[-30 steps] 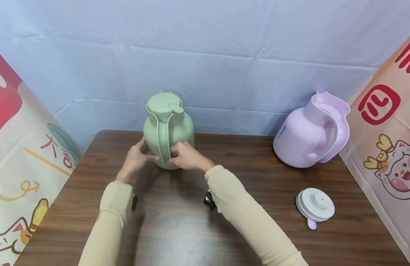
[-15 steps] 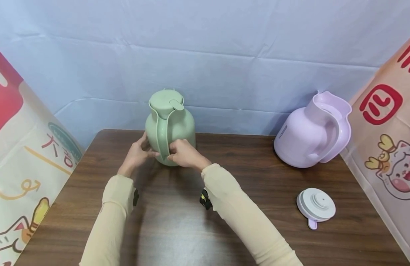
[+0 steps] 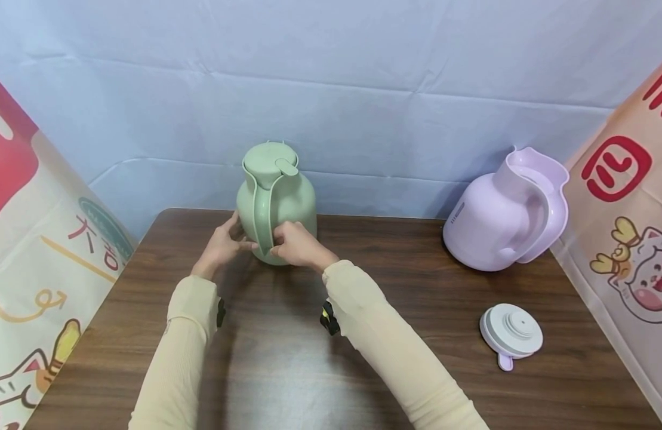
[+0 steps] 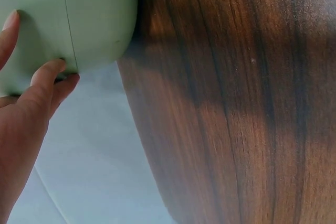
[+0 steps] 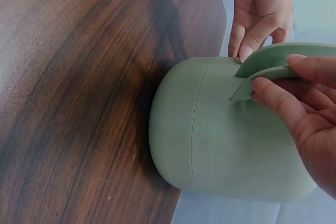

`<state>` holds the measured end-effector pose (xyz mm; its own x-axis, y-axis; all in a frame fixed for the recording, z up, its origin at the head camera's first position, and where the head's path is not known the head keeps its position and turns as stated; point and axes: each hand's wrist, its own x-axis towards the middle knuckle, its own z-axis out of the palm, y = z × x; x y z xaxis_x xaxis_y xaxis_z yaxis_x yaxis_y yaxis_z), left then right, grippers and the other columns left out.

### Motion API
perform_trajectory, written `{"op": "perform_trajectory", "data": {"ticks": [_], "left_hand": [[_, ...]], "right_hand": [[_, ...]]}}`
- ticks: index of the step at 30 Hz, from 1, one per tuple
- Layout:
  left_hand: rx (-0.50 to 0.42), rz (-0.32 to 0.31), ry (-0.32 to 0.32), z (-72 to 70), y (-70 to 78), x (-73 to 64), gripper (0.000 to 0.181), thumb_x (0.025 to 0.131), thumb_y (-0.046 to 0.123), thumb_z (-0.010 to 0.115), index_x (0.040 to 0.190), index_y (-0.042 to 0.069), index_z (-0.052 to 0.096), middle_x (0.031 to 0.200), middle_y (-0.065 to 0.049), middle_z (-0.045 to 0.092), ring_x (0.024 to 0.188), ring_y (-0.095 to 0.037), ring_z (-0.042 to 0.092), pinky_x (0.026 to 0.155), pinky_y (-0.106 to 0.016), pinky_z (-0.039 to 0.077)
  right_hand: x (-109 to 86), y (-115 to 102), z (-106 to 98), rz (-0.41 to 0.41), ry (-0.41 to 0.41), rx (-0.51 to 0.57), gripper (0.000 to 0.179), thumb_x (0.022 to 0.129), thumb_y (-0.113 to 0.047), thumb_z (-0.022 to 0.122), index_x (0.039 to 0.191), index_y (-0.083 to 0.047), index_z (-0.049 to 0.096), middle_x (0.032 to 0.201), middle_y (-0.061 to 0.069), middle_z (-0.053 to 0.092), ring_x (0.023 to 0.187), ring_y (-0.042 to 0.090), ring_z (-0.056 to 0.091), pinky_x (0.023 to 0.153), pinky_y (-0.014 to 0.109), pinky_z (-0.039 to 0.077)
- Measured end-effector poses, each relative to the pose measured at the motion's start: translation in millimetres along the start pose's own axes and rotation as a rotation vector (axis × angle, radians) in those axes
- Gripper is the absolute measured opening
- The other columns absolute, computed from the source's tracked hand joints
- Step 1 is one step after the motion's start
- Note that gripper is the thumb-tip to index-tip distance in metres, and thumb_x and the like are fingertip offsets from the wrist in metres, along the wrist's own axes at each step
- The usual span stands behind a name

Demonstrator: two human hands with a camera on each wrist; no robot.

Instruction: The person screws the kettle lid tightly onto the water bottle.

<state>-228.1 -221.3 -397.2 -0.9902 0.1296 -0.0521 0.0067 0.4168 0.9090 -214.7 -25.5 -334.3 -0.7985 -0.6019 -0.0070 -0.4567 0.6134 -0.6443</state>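
Note:
A pale green thermos jug (image 3: 295, 200) stands upright at the back left of the table, its handle toward me and its lid (image 3: 267, 161) on. My left hand (image 3: 223, 243) holds the left side of the body low down, thumb near the handle's foot; in the left wrist view its fingertips (image 4: 52, 69) touch the jug's lower side. With my right hand (image 3: 299, 243) I grip the lower end of the handle (image 5: 273, 74), thumb and index finger pinching its edge in the right wrist view. The jug's far side is hidden.
On the right of the brown wooden table (image 3: 288, 346) stands a lilac jug (image 3: 477, 221) with an open top. Its lilac-and-white lid (image 3: 510, 329) lies underside up in front of it. A pale cloth (image 3: 363, 119) hangs behind the table's back edge, and printed cloths flank the sides.
The green jug has shifted slightly back and to the right, both hands moving with it. The lilac jug and the loose lid stay where they were.

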Motion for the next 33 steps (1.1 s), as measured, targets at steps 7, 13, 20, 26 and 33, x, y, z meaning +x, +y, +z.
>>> {"op": "perform_trajectory", "data": {"ticks": [7, 13, 20, 26, 33], "left_hand": [[-0.005, 0.010, -0.008, -0.8, -0.8, 1.3, 0.093, 0.079, 0.000, 0.068, 0.147, 0.017, 0.007, 0.145, -0.015, 0.026, 0.131, -0.029, 0.029, 0.102, -0.038, 0.030], [-0.014, 0.001, -0.010, -0.8, -0.5, -1.0, 0.091, 0.080, 0.002, 0.067, 0.147, 0.018, 0.007, 0.145, -0.016, 0.026, 0.129, -0.032, 0.032, 0.099, -0.042, 0.033], [-0.007, -0.011, 0.001, 0.1, 0.3, -2.6, 0.089, 0.081, 0.003, 0.067, 0.146, 0.018, 0.008, 0.145, -0.016, 0.027, 0.126, -0.034, 0.037, 0.095, -0.044, 0.037], [0.067, -0.027, 0.025, 2.2, 2.0, -4.3, 0.088, 0.082, 0.008, 0.067, 0.147, 0.018, 0.007, 0.143, -0.016, 0.031, 0.128, -0.033, 0.034, 0.097, -0.047, 0.035], [0.090, -0.060, 0.072, 6.6, 1.8, -7.9, 0.086, 0.082, 0.010, 0.067, 0.147, 0.018, 0.011, 0.142, -0.016, 0.033, 0.127, -0.034, 0.034, 0.099, -0.049, 0.031]], "right_hand": [[1.3, -0.8, -0.5, 0.012, -0.003, -0.006, 0.010, 0.079, -0.004, 0.066, 0.088, -0.001, 0.070, 0.082, 0.005, 0.068, 0.065, 0.010, 0.051, 0.059, 0.020, 0.040], [1.4, 0.1, 0.0, 0.013, -0.012, 0.001, 0.009, 0.080, -0.005, 0.066, 0.088, -0.002, 0.070, 0.084, 0.005, 0.068, 0.067, 0.010, 0.053, 0.060, 0.021, 0.041], [1.9, 0.0, 0.7, 0.027, -0.014, -0.017, 0.009, 0.081, -0.006, 0.066, 0.088, -0.003, 0.069, 0.085, 0.005, 0.068, 0.069, 0.011, 0.053, 0.062, 0.021, 0.042], [-0.1, -2.5, 0.6, 0.046, -0.004, -0.016, 0.006, 0.082, -0.006, 0.066, 0.086, -0.002, 0.068, 0.076, 0.002, 0.064, 0.063, 0.012, 0.048, 0.057, 0.020, 0.039], [-0.8, -3.3, 2.0, 0.055, 0.004, -0.033, 0.005, 0.082, -0.008, 0.066, 0.086, -0.004, 0.067, 0.073, 0.000, 0.061, 0.062, 0.012, 0.047, 0.056, 0.020, 0.038]]}}
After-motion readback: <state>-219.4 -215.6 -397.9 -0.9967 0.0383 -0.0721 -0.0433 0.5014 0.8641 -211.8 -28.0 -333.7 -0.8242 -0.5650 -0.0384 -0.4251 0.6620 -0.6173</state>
